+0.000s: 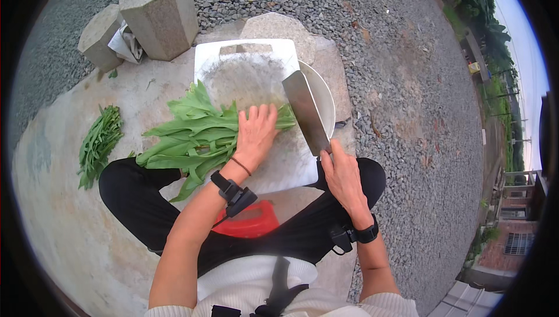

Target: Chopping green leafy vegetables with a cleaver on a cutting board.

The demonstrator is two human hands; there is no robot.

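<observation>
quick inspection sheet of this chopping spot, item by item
surface: white cutting board on a concrete slab, gravel around it
job's things: bunch of leafy greens lying across the board, stems toward the cleaver; metal bowl partly under the board's far right edge
clutter: small pile of greens on the slab at left; two stone blocks with a rag between them; red stool under the person
grippers: left hand pressing flat on the greens; right hand gripping the cleaver handle, blade raised over the board
cables: nothing seen; a black wrist device on each arm
surroundings: outdoors, trees and buildings at right
</observation>
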